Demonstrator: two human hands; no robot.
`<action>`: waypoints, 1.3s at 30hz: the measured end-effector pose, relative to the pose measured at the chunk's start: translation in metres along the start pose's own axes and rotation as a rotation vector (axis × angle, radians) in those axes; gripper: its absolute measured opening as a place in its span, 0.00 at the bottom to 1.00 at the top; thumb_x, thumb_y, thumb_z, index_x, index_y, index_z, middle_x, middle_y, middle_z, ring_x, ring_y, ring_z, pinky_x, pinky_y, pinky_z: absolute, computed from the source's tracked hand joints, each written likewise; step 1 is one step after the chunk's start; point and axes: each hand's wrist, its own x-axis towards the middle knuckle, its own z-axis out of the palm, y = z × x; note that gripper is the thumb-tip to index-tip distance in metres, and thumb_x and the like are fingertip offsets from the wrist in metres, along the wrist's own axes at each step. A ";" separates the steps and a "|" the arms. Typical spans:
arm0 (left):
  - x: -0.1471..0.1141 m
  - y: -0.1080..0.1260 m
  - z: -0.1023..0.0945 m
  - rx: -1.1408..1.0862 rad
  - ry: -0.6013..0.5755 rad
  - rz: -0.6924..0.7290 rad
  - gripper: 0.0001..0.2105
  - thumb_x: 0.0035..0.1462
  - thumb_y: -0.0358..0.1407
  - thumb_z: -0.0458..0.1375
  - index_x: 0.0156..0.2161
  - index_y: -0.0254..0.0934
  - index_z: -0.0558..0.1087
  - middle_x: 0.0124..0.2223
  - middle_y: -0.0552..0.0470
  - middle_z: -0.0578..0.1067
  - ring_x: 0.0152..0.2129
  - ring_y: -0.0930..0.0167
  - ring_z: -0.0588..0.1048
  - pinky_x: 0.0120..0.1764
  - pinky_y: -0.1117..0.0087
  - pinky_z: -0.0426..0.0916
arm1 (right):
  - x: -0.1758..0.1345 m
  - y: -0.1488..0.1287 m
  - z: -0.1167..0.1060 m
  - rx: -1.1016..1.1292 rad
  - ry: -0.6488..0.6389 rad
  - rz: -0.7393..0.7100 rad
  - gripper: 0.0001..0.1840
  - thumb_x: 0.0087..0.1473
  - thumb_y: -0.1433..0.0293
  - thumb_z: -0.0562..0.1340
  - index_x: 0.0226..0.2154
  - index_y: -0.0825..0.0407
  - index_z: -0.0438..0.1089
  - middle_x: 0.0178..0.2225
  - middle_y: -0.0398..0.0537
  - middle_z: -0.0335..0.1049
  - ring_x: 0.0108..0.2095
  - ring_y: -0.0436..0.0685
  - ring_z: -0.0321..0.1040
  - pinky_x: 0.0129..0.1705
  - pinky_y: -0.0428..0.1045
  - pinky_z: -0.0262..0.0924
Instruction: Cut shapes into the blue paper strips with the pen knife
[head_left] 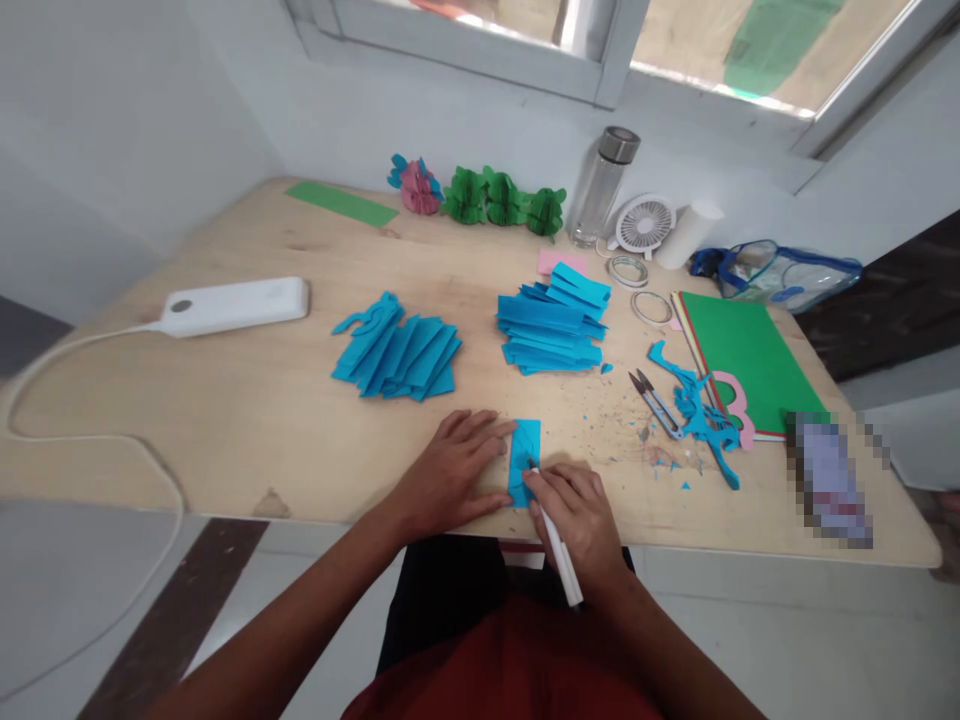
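A small blue paper strip [525, 440] lies near the front edge of the table, with dark curved lines drawn on it. My left hand [459, 470] rests flat beside it, fingers spread, fingertips and thumb touching its left edge. In my right hand [581, 510] is a white pen [559, 550], its dark tip down on the strip. Beyond my left hand lies a pile of folded blue paper [401, 350]. Another stack of blue strips [551, 325] sits farther back, ahead of the strip being drawn on.
Thread snips [655, 402] lie right of my hands among blue scraps [701, 410]. Green paper sheets [757, 360] are beyond. A glass bottle [598, 195], a small fan [645, 225] and green paper ornaments [502, 200] line the wall. A white power bank [236, 305] trails a cable leftward.
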 end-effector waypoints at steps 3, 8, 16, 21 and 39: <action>0.000 0.000 0.000 0.008 0.004 0.002 0.26 0.56 0.48 0.62 0.56 0.37 0.69 0.60 0.42 0.71 0.60 0.55 0.64 0.60 0.51 0.55 | -0.001 0.001 0.001 0.009 -0.006 0.001 0.17 0.63 0.73 0.56 0.53 0.52 0.69 0.45 0.51 0.78 0.46 0.61 0.69 0.49 0.58 0.59; 0.001 0.001 -0.001 0.001 0.004 0.007 0.26 0.57 0.49 0.61 0.56 0.36 0.68 0.61 0.41 0.71 0.60 0.55 0.64 0.61 0.50 0.53 | -0.002 0.002 0.002 0.020 -0.020 0.005 0.17 0.63 0.73 0.57 0.53 0.52 0.70 0.44 0.51 0.78 0.47 0.61 0.69 0.50 0.58 0.60; 0.001 0.002 -0.001 -0.014 -0.001 -0.004 0.27 0.57 0.49 0.61 0.58 0.37 0.67 0.61 0.41 0.70 0.60 0.54 0.63 0.61 0.49 0.54 | -0.001 0.002 0.000 0.033 -0.039 0.013 0.18 0.63 0.72 0.56 0.55 0.51 0.69 0.44 0.52 0.78 0.47 0.62 0.69 0.49 0.58 0.60; 0.001 0.001 0.000 -0.007 -0.003 0.005 0.28 0.56 0.49 0.61 0.58 0.37 0.66 0.61 0.40 0.70 0.61 0.54 0.62 0.61 0.50 0.54 | -0.002 0.002 0.000 0.037 -0.024 0.010 0.18 0.63 0.72 0.57 0.54 0.52 0.69 0.45 0.53 0.77 0.48 0.62 0.68 0.50 0.59 0.60; 0.002 -0.002 0.002 0.023 -0.012 0.059 0.23 0.56 0.48 0.61 0.55 0.42 0.70 0.62 0.44 0.69 0.60 0.55 0.62 0.60 0.50 0.53 | 0.002 0.002 -0.006 0.074 -0.024 0.041 0.16 0.63 0.73 0.57 0.52 0.51 0.71 0.43 0.51 0.78 0.47 0.60 0.68 0.50 0.56 0.60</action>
